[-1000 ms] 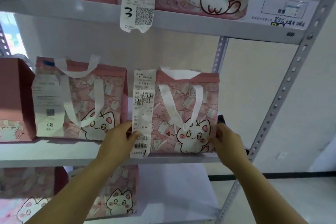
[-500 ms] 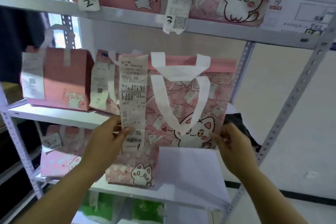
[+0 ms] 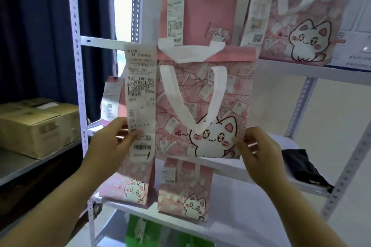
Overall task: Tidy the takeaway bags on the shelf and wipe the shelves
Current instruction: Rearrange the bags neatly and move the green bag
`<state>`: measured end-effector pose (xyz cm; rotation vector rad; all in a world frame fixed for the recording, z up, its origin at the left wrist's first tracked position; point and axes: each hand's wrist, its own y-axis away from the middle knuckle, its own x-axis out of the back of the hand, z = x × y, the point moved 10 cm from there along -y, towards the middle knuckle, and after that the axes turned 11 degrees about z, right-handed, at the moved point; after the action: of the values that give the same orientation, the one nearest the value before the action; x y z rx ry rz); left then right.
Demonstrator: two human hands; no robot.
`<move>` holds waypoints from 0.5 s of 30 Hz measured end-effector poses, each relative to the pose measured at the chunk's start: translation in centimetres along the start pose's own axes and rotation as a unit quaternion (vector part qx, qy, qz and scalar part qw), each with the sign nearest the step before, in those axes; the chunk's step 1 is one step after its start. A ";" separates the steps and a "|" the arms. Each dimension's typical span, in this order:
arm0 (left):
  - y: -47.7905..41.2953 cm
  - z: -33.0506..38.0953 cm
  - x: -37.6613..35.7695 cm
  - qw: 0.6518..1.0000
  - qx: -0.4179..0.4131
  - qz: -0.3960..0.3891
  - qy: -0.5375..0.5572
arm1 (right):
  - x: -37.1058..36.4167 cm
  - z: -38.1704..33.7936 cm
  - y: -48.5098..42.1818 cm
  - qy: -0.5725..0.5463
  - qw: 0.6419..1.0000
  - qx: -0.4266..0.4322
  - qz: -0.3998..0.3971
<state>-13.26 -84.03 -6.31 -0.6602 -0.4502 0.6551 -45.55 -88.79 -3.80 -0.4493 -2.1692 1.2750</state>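
- A person is holding a pink cat-print takeaway bag (image 3: 202,106) in front of a white metal shelving unit, with its base in the air and resting on no shelf.
- The left hand (image 3: 112,146) is pinching the bag's lower left edge, and its thumb is pressing on a long printed receipt (image 3: 140,104) hanging down the bag's front.
- The right hand (image 3: 259,156) is pinching the lower right edge, with its fingers curling behind the bag.
- The key relation: both grips are sitting at the bottom corners, so the bag is rising straight up from the hands. Its long axis is standing upright and its white handles are drooping down the front.
- The middle shelf (image 3: 289,142) is showing a bare stretch behind and just below the bag's base, on the right hand's side. That hand is probably the nearer one for guiding the bag down.
- A black cloth (image 3: 303,166) is lying on that shelf, further right and apart from the bag.
- Two smaller cat bags (image 3: 184,188) are standing on the shelf below, and more bags (image 3: 301,26) are standing on the shelf above.
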 end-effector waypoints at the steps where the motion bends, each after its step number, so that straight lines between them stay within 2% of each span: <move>1: -0.6 0.0 1.5 1.000 -0.010 0.004 -0.001 | -0.7 -1.3 -0.2 -0.003 1.000 0.007 0.008; 8: -5.5 -0.8 12.6 0.995 -0.075 0.019 -0.065 | -6.8 -10.6 -1.6 -0.036 0.998 0.022 0.047; 15: -11.2 -1.5 20.7 0.988 -0.115 0.038 -0.099 | -11.7 -19.8 -5.0 -0.064 0.992 0.084 0.073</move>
<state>6.89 -77.33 3.96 -0.8380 -0.6943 0.7511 -24.03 -84.22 4.44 -0.4757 -2.1418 1.5936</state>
